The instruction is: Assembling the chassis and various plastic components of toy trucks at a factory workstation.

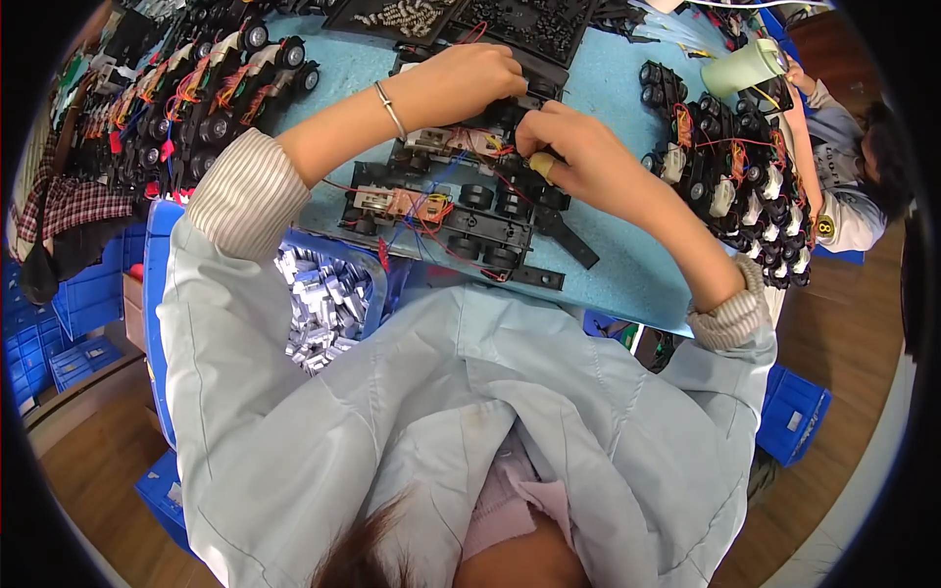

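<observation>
My left hand (469, 80) and my right hand (569, 147) meet over a black toy-car chassis (502, 122) with red wires on the blue table (613, 88). Both hands pinch the chassis, the left from above, the right from the right side with a yellowish cap on one finger. A thin bracelet circles my left wrist. Just below the hands lie two more chassis assemblies (441, 211) with black wheels, beige motor parts and red, blue and yellow wires.
Rows of wired wheeled chassis stand at the left (211, 93) and right (740, 191). A blue bin of small grey metal parts (323, 304) sits at my left. Black trays of small parts (461, 18) lie beyond. Another person (848, 167) sits at right by a green cup (745, 67).
</observation>
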The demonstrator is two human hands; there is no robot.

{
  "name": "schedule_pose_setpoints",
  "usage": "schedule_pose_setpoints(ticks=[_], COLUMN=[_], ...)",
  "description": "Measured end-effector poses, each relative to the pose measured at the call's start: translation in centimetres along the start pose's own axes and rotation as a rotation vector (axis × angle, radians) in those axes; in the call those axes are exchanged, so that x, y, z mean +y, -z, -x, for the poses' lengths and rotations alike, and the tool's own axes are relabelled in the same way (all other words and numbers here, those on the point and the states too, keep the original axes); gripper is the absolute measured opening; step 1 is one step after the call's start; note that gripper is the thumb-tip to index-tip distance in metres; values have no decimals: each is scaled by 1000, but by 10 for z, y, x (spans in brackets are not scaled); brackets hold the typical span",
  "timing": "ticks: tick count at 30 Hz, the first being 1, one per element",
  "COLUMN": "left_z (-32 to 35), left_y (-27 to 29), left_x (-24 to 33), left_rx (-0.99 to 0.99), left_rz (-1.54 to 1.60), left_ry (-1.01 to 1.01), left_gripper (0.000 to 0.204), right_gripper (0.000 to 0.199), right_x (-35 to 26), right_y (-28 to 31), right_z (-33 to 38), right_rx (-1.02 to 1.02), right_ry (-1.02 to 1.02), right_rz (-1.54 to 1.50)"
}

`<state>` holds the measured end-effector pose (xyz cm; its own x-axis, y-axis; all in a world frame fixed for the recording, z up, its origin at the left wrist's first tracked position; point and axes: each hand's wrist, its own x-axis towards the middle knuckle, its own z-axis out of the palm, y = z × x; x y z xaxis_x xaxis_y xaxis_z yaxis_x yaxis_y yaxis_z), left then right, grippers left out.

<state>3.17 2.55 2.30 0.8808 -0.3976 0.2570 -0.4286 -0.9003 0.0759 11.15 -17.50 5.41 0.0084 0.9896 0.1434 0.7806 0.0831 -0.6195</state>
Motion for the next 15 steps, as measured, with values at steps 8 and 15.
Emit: schedule_pose_setpoints(ticks=[8, 15], left_z=[40, 85], left_y=[51, 49], left_x=[52, 100], left_rx=[74, 105], left_rz=[260, 277], left_ry=[134, 294], left_gripper=[19, 33], right_gripper=[19, 15], right_x=[31, 28], right_y=[-27, -7], right_z=[12, 5], right_rx=[106, 52], right_ry=[172, 245], right_rz=[55, 245])
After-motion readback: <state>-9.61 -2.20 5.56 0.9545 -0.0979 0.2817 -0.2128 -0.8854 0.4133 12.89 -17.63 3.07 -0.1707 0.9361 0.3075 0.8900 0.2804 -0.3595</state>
